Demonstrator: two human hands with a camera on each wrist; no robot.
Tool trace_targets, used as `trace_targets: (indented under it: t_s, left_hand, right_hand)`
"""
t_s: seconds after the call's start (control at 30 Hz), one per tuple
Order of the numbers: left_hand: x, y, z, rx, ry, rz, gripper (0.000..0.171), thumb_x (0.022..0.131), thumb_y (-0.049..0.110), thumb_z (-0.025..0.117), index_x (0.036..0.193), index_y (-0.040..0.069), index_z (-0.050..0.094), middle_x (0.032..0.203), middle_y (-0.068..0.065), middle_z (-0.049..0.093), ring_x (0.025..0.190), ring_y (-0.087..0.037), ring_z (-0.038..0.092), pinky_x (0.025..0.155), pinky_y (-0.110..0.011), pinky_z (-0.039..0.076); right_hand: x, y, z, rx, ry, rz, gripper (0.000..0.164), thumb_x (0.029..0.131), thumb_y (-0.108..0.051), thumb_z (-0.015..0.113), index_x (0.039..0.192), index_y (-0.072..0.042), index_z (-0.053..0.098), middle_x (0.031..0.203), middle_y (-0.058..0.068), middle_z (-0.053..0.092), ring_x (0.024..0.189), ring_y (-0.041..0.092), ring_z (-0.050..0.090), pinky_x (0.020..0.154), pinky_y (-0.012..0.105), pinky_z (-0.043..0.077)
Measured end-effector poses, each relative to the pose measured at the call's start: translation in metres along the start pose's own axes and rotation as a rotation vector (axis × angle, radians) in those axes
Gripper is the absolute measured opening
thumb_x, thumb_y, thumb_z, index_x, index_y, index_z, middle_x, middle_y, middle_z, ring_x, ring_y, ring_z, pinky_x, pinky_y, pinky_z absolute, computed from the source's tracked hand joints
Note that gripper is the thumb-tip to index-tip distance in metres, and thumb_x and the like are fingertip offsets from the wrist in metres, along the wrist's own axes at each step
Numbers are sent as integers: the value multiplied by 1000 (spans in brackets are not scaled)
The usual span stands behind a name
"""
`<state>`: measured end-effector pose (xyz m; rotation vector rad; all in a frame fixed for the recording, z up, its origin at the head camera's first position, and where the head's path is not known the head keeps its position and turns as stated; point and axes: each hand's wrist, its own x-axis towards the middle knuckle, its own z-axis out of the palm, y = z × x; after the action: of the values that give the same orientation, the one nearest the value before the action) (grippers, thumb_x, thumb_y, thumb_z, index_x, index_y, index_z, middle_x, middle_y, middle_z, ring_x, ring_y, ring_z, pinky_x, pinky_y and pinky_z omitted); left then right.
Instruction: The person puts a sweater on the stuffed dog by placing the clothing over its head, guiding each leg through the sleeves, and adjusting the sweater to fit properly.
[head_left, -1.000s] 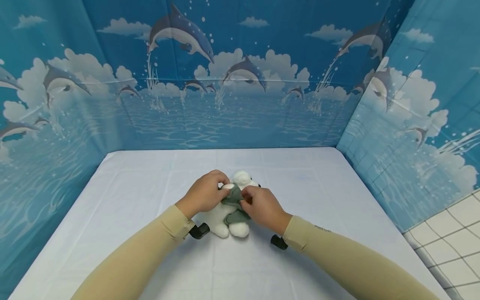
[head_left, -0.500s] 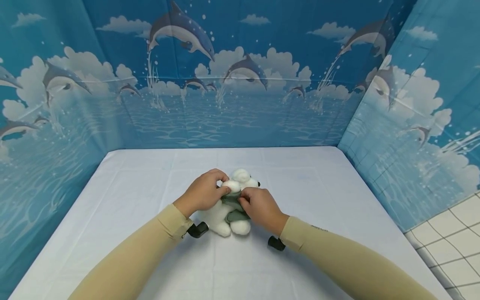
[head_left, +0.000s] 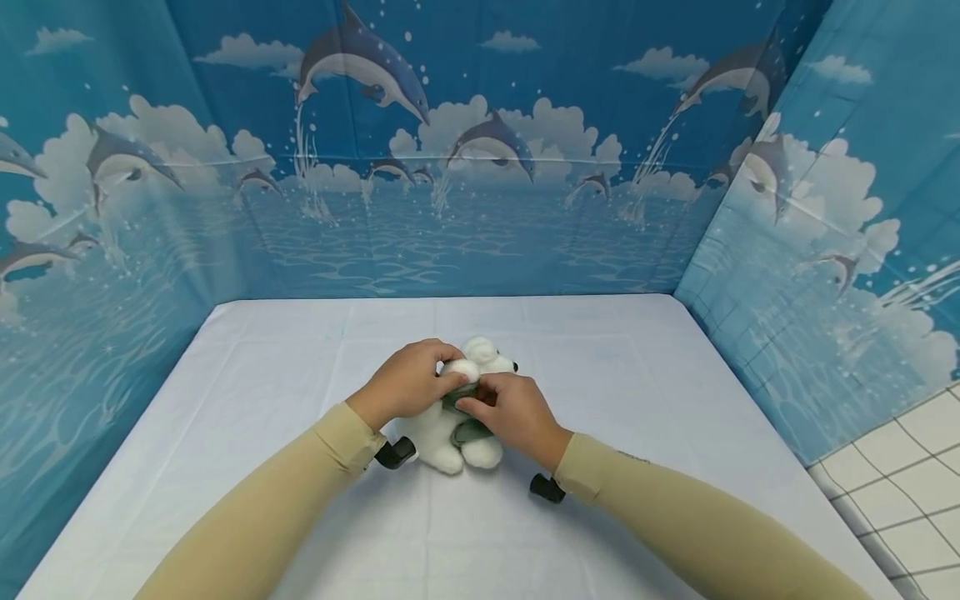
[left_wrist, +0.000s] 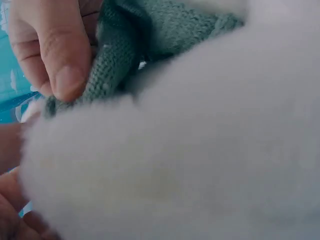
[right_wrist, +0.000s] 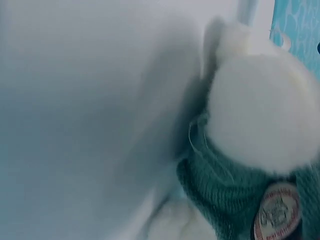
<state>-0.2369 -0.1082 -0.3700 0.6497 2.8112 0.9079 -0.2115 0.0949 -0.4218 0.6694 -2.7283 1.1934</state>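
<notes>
A white plush animal (head_left: 422,429) with a black nose lies on the table in the head view. It wears a green knitted sweater (head_left: 471,432), whose weave (left_wrist: 112,65) shows close up in the left wrist view. My left hand (head_left: 405,379) grips the plush's raised white limb (head_left: 461,369) between thumb and fingers. Close beside it, my right hand (head_left: 525,417) pinches the green knit below that limb. From the right wrist, the sweater (right_wrist: 225,185) carries a round printed patch (right_wrist: 280,215); no hand appears there. My fingers hide part of the sweater.
A white cloth covers the table (head_left: 637,517). Blue dolphin-print curtains (head_left: 465,242) stand behind it and along both sides. Black wrist cameras (head_left: 395,452) hang under the sleeves. White tiles (head_left: 900,475) show at the right.
Green knit that covered most of the raised limb has slid down it, baring the white plush. My right hand has shifted slightly left, towards my left hand, which stays nearly in place.
</notes>
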Motion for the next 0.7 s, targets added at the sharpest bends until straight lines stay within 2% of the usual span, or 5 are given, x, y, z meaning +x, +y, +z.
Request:
trace_targets:
  t_s: [0.23, 0.37, 0.47, 0.6, 0.7]
  left_hand:
    - [0, -1, 3, -8, 45, -17, 16, 106, 34, 66, 108, 20, 72, 105, 1, 69, 92, -16, 63, 83, -38, 53]
    - [0, -2, 1, 25, 52, -31, 19, 108, 32, 62, 109, 14, 68, 103, -3, 65, 87, -18, 59, 79, -38, 50]
    - [1, -2, 1, 15, 45, -39, 23, 110, 32, 58, 113, 11, 65, 104, -5, 63, 87, -19, 58, 78, -38, 50]
    - [3, -2, 1, -6, 46, -36, 26, 112, 34, 54, 114, 10, 62, 99, -5, 61, 84, -20, 56, 74, -37, 49]
    - [4, -2, 1, -1, 52, -33, 26, 112, 34, 54, 113, 9, 62, 94, -5, 61, 80, -20, 56, 71, -36, 48]
  right_hand:
    - [4, -5, 5, -118, 25, -12, 17, 98, -10, 75, 81, -12, 72, 69, -4, 64, 59, 3, 52, 55, 20, 44]
    - [-2, -5, 6, -198, -53, 4, 12, 99, -6, 71, 88, -8, 73, 71, -4, 62, 61, 4, 52, 57, 21, 45]
    - [-7, -6, 5, -229, -51, -13, 3, 100, -8, 72, 98, -7, 73, 80, -3, 65, 69, 6, 56, 63, 23, 49]
    - [-10, -7, 2, -275, 44, -137, 23, 96, -18, 80, 113, -6, 71, 100, 3, 70, 89, 14, 64, 77, 31, 56]
    - [-10, -8, 0, -396, 75, -289, 35, 91, -26, 85, 117, -7, 72, 109, 5, 71, 100, 19, 66, 87, 34, 57]
